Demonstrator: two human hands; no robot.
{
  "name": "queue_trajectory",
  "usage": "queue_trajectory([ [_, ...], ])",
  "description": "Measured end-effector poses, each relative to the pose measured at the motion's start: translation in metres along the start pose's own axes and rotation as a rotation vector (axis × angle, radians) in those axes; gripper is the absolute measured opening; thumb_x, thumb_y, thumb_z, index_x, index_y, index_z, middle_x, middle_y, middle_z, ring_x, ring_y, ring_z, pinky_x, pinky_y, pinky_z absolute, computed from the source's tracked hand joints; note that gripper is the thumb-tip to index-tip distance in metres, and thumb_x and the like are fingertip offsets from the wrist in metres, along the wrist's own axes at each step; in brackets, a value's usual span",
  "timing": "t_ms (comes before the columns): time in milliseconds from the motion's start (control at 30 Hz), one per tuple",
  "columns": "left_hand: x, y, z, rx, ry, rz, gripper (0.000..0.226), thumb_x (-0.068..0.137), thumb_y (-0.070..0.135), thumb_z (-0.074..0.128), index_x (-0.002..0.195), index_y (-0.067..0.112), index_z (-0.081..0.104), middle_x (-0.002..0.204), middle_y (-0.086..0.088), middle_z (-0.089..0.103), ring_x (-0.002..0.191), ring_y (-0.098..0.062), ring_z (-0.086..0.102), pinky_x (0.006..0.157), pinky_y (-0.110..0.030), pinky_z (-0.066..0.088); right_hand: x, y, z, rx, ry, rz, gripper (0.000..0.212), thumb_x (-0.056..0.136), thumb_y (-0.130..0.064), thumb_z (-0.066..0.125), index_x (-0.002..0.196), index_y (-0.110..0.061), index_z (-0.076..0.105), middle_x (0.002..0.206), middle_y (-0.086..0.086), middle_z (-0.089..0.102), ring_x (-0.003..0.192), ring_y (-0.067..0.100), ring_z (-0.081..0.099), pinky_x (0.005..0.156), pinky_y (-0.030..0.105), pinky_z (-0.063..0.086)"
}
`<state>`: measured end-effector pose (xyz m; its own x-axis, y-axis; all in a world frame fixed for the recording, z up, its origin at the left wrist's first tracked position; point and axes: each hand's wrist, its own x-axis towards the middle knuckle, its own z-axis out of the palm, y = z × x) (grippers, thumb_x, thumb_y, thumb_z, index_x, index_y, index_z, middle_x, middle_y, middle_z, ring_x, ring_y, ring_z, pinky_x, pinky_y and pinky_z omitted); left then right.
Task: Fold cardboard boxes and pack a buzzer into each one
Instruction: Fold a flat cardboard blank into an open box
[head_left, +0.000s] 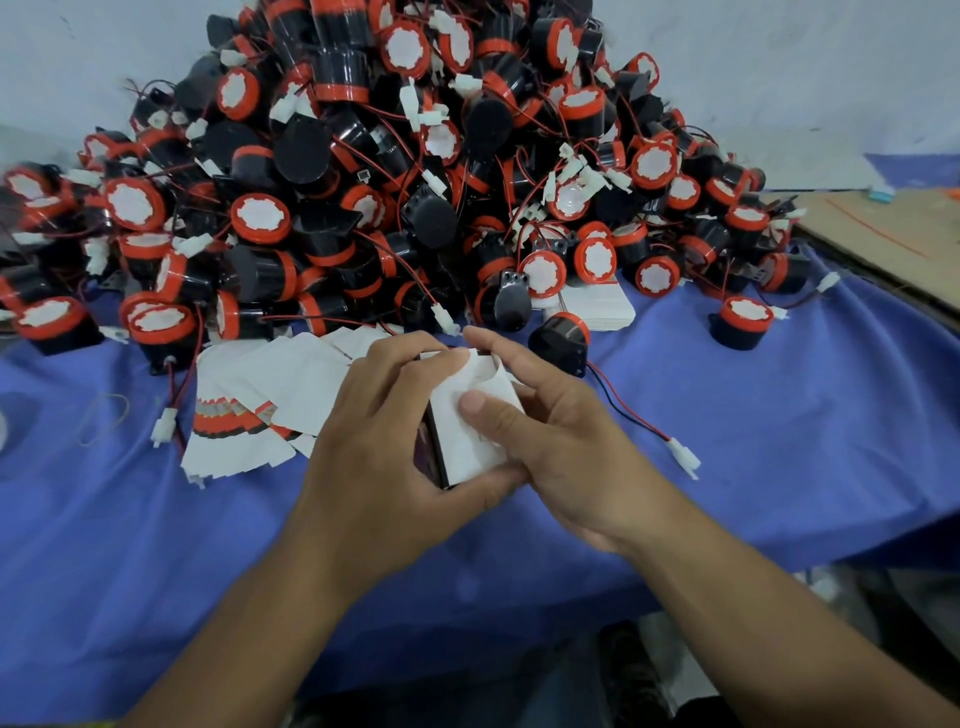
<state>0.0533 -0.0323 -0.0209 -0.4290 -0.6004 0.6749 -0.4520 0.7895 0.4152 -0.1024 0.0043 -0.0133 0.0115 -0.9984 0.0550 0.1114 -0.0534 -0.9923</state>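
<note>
Two hands, left hand (384, 431) and right hand (550, 436), clasping white box (467, 441) between them

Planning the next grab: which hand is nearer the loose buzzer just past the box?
Right. The right hand holds the box directly below the loose buzzer, its fingertips close by. The left hand grips the box's far side, farther off.

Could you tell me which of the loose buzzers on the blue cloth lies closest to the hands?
The black buzzer just beyond the right hand, its red and black lead trailing right. The other stray sits well off to the right; the rest stay in the pile.
</note>
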Motion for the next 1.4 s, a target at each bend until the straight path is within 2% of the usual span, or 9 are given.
queue_trajectory([
  [133,-0.002,-0.002,0.001,0.03,0.038,0.024,0.073,0.075,0.046,0.08,0.123,-0.005,0.061,0.125,-0.017,0.056,0.117,-0.03,0.055,0.097,-0.042,0.048,-0.001,0.005,0.002,-0.155,0.014,-0.07,0.048,0.104,-0.017,0.054,0.148,-0.035,0.045,0.129,-0.015,0.066,0.116,0.001,0.063,0.099,0.025,0.053],
  [400,-0.005,-0.004,0.004,0.088,-0.002,0.149,0.072,0.084,0.044,0.073,0.127,-0.011,0.058,0.127,-0.022,0.056,0.117,-0.033,0.057,0.094,-0.044,0.05,-0.003,0.007,0.001,-0.298,-0.047,-0.102,0.067,0.098,-0.049,0.045,0.158,-0.046,0.016,0.158,-0.018,0.037,0.146,0.003,0.033,0.121,0.04,0.032],
  [533,-0.006,-0.003,0.005,0.093,0.024,0.134,0.069,0.083,0.041,0.076,0.126,-0.01,0.059,0.127,-0.021,0.057,0.115,-0.032,0.058,0.092,-0.039,0.051,-0.002,0.007,-0.001,-0.281,-0.056,-0.108,0.059,0.097,-0.067,0.04,0.149,-0.062,0.015,0.154,-0.041,0.025,0.147,-0.011,0.019,0.125,0.032,0.022],
  [600,-0.004,-0.003,0.004,0.09,0.054,0.111,0.07,0.08,0.039,0.081,0.124,-0.01,0.061,0.127,-0.021,0.058,0.113,-0.032,0.059,0.093,-0.035,0.05,0.001,0.004,-0.002,-0.085,-0.044,-0.06,0.048,0.094,-0.053,0.046,0.139,-0.064,0.034,0.156,-0.028,0.035,0.146,-0.003,0.03,0.125,0.037,0.024],
  [733,-0.004,-0.004,0.001,0.081,0.079,0.104,0.072,0.076,0.039,0.083,0.123,-0.011,0.061,0.126,-0.022,0.058,0.112,-0.031,0.059,0.091,-0.032,0.051,0.002,0.001,-0.001,0.064,-0.025,-0.062,0.047,0.1,-0.012,0.056,0.143,-0.029,0.048,0.139,0.0,0.063,0.132,0.022,0.057,0.114,0.045,0.043],
  [867,-0.008,-0.003,0.004,0.095,0.115,0.107,0.072,0.08,0.043,0.08,0.122,-0.012,0.061,0.126,-0.024,0.058,0.114,-0.032,0.059,0.09,-0.037,0.054,0.0,0.002,-0.001,-0.018,-0.008,-0.081,0.051,0.099,-0.003,0.054,0.147,-0.019,0.046,0.116,-0.012,0.074,0.11,0.008,0.068,0.092,0.025,0.057],
  [1100,-0.006,-0.005,-0.001,0.007,-0.022,0.127,0.075,0.086,0.044,0.069,0.137,-0.007,0.049,0.132,-0.017,0.048,0.128,-0.008,0.04,0.104,-0.015,0.035,-0.001,-0.008,-0.016,-0.361,0.028,-0.166,0.063,0.091,-0.02,0.071,0.145,-0.03,0.041,0.104,-0.032,0.068,0.088,-0.006,0.067,0.074,0.013,0.053],
  [1200,-0.004,-0.013,-0.011,-0.014,-0.063,0.121,0.062,0.094,0.039,0.058,0.144,0.005,0.044,0.132,-0.009,0.047,0.126,0.006,0.037,0.097,-0.01,0.037,-0.006,-0.015,-0.024,-0.494,-0.02,-0.215,0.081,0.082,-0.035,0.076,0.152,-0.031,0.035,0.115,-0.018,0.064,0.094,0.003,0.067,0.086,0.023,0.056],
  [1400,-0.009,-0.022,-0.014,0.164,-0.183,0.19,0.072,0.093,0.056,0.054,0.153,0.025,0.031,0.158,-0.003,0.027,0.126,-0.028,0.04,0.104,-0.031,0.033,-0.013,-0.022,-0.025,-0.801,-0.157,-0.354,0.096,0.083,-0.032,0.083,0.158,-0.027,0.022,0.138,-0.011,0.059,0.122,0.003,0.057,0.104,0.019,0.046],
])
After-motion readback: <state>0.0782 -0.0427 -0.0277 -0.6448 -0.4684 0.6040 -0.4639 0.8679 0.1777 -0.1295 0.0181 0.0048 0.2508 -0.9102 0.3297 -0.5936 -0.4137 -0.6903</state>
